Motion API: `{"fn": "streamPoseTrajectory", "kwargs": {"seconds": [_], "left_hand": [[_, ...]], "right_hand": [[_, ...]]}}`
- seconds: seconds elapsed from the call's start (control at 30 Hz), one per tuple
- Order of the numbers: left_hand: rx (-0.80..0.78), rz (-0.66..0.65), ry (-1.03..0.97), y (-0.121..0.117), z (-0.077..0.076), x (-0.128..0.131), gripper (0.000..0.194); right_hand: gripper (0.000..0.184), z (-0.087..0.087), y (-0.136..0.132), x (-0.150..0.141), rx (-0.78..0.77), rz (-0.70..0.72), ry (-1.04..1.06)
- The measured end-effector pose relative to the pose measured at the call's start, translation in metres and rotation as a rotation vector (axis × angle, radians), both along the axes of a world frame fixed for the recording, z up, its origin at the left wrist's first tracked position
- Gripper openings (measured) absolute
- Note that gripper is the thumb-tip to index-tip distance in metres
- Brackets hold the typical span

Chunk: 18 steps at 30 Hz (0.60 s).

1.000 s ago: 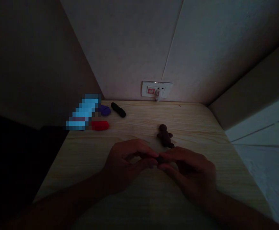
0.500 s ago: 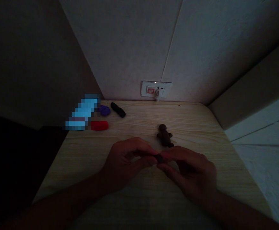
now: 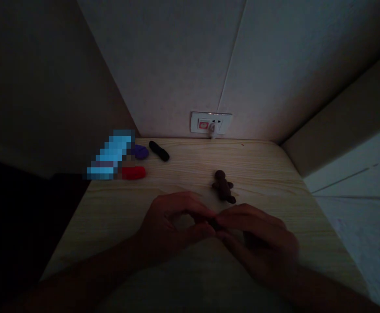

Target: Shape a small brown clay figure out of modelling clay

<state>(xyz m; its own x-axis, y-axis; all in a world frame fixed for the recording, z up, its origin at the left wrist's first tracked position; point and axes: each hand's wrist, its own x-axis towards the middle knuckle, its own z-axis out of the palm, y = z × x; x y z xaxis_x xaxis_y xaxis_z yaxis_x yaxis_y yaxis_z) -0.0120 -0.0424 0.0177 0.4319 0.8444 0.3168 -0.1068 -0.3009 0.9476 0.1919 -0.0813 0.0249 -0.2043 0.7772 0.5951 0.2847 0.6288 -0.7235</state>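
Between the fingertips of both hands is a small piece of dark brown modelling clay (image 3: 214,223), mostly covered by the fingers. My left hand (image 3: 175,221) pinches it from the left with thumb and forefinger. From the right, my right hand (image 3: 258,234) grips the same piece, its fingers bent. Just beyond the fingertips lies a brown clay figure (image 3: 223,187) with a round head, an oval body, short arms and a small foot-like lump at its lower end. Dim light hides the exact shape of the held piece.
On the wooden table (image 3: 190,167), a black clay stick (image 3: 159,151), a purple clay lump (image 3: 140,151) and a red clay piece (image 3: 134,172) lie at the back left. Beside them is a blurred-out bright blue object (image 3: 110,156). A wall socket (image 3: 211,123) holds a plug.
Both hands stay together on the small clay piece, with slight shifts of the fingers. The right fingers have closed further over it. The whole view has shifted slightly.
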Motion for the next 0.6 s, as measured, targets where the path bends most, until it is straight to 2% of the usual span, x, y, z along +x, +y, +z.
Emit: {"fn": "streamPoseTrajectory", "kwargs": {"seconds": [0.23, 0.47, 0.6], "left_hand": [[0.045, -0.076, 0.062, -0.0029, 0.0006, -0.0040, 0.014], [0.005, -0.016, 0.077, -0.0036, 0.0021, -0.0011, 0.010], [-0.078, -0.007, 0.059, -0.0053, 0.0023, 0.0007, 0.013]], "right_hand": [[0.023, 0.0097, -0.0020, 0.0039, 0.101, 0.088, -0.109], [0.027, 0.0106, -0.0043, 0.0064, 0.122, 0.035, -0.189], [0.031, 0.0088, -0.0051, 0.0077, 0.151, 0.049, -0.216]]}}
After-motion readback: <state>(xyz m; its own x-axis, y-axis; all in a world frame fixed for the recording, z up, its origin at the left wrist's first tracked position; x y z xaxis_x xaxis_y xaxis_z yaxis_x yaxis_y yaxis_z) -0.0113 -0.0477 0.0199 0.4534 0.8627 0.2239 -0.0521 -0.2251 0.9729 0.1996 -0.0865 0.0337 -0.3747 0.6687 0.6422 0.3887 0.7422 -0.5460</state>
